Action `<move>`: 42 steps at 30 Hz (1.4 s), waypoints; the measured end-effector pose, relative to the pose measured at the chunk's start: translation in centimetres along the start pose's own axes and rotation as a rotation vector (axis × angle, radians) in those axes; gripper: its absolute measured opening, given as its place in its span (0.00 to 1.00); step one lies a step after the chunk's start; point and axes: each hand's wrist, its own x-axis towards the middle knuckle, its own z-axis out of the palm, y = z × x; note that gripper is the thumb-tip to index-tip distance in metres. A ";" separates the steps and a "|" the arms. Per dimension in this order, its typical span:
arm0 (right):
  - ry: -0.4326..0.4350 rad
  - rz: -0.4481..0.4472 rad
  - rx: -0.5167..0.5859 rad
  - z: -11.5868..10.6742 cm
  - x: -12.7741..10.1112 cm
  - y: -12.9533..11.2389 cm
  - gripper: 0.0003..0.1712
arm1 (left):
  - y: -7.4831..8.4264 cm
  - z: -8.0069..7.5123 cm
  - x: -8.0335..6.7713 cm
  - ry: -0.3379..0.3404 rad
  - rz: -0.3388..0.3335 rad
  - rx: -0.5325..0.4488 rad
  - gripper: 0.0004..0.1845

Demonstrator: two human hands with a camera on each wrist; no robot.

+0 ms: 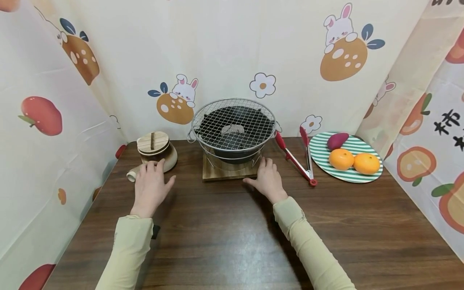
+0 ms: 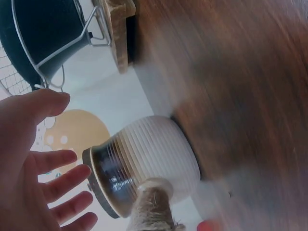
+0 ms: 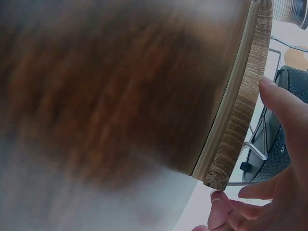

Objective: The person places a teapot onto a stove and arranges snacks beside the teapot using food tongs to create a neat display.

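Note:
My left hand (image 1: 150, 185) hovers by a ceramic side-handled pot (image 1: 172, 160), palm down with fingers extended and thumb spread. The pot has a wooden lid (image 1: 153, 142), and its rope-wrapped handle (image 2: 153, 211) sticks out below the fingers in the left wrist view. Nothing is held there. At the front right corner of a square wooden board (image 1: 226, 175), my right hand (image 1: 269, 181) has its thumb along the front edge and its loosely bent fingers by the right side. On that board stands a black tabletop grill (image 1: 232, 154) in a wire stand, topped by a round wire mesh (image 1: 232, 121).
Red-tipped tongs (image 1: 297, 164) lie spread to the right of the grill. Beyond them, a green-striped plate (image 1: 319, 151) bears two oranges (image 1: 341, 159) and a purple tapered vegetable (image 1: 338, 141). A patterned curtain (image 1: 232, 48) hangs behind the brown wooden table (image 1: 217, 233).

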 end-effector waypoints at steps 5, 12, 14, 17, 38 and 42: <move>-0.019 0.015 0.009 0.2 0.1 0.1 0.63 | -0.5 -0.7 0.0 -0.008 -0.017 0.003 0.34; -0.044 0.036 0.016 0.5 0.4 0.2 0.65 | -1.7 -1.5 0.0 0.009 -0.107 -0.027 0.33; -0.055 0.039 0.015 0.6 0.4 0.2 0.65 | -2.2 -1.7 0.1 0.020 -0.143 -0.037 0.33; -0.063 0.044 0.007 0.7 0.5 0.3 0.65 | -2.9 -2.1 0.2 0.010 -0.192 -0.038 0.34; -0.088 0.075 -0.042 0.8 0.9 0.0 0.58 | -5.6 -2.0 1.4 -0.217 -0.324 -0.065 0.40; -0.070 0.081 -0.048 0.9 1.0 0.0 0.57 | -5.8 -2.1 1.6 -0.236 -0.321 -0.057 0.39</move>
